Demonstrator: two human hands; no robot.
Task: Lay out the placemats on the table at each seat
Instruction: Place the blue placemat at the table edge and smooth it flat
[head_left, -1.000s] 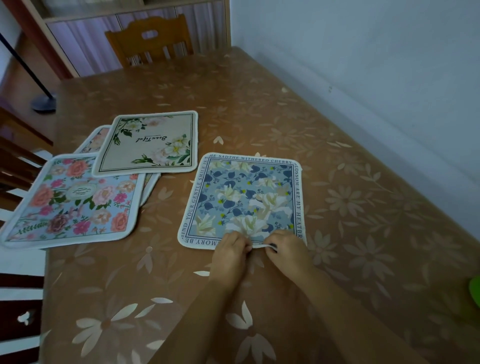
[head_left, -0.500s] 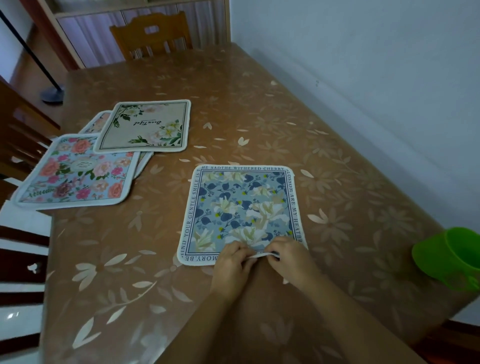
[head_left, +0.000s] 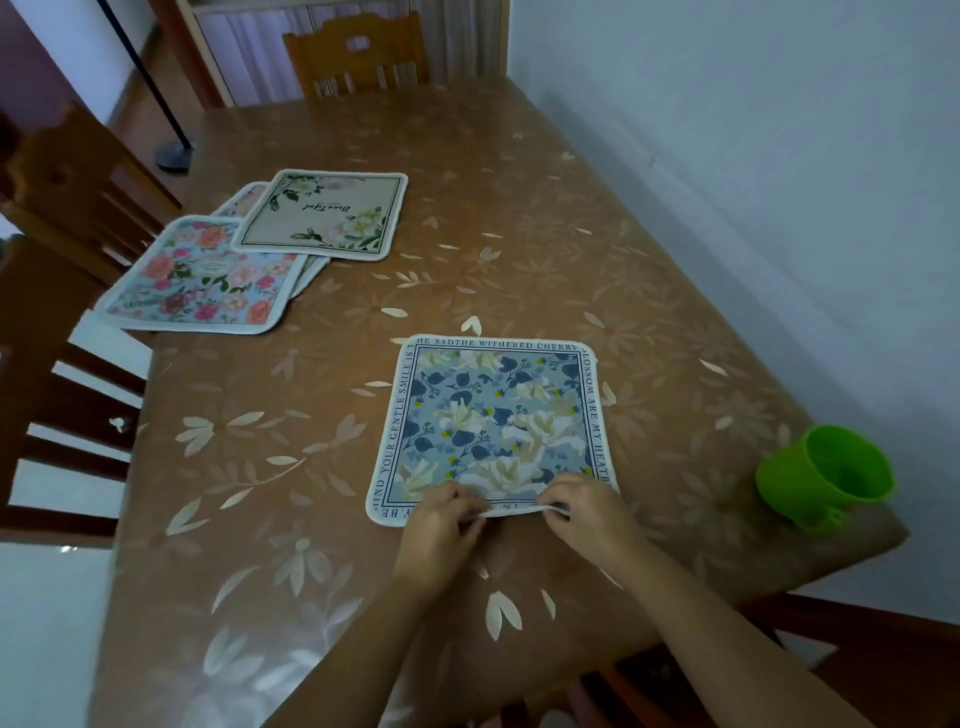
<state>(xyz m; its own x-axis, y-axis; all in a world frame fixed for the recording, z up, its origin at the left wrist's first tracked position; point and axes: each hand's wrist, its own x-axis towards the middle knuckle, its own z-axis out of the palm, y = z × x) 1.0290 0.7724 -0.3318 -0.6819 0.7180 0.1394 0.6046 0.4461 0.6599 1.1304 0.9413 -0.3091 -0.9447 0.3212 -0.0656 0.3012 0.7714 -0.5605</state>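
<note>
Two hands pinch the near hem of a blue floral placemat (head_left: 498, 421), which lies flat close to the near edge of the table (head_left: 519, 208), right of its middle. The left hand (head_left: 441, 525) and the right hand (head_left: 587, 514) each have thumb and fingers curled tight on the white binding, and the strip between them is lifted a little off the table's brown flowered cover. Over the past second the mat has slid toward the near edge, opening a wide gap of bare cover between it and the mats waiting at the table's left side, which it lay just beside a moment ago. The grip has not changed in that time. There a cream placemat (head_left: 322, 213) overlaps a pink rose placemat (head_left: 202, 275), whose corner hangs past the table's left edge, and at least one more mat (head_left: 244, 200) shows beneath them. A green cup (head_left: 826, 478) stands at the table's near right corner. A wooden chair (head_left: 358, 52) waits at the table's far end. The pull suggests that this first mat is almost settled at the near seat, and that the stacked ones have yet to be dealt out.
</note>
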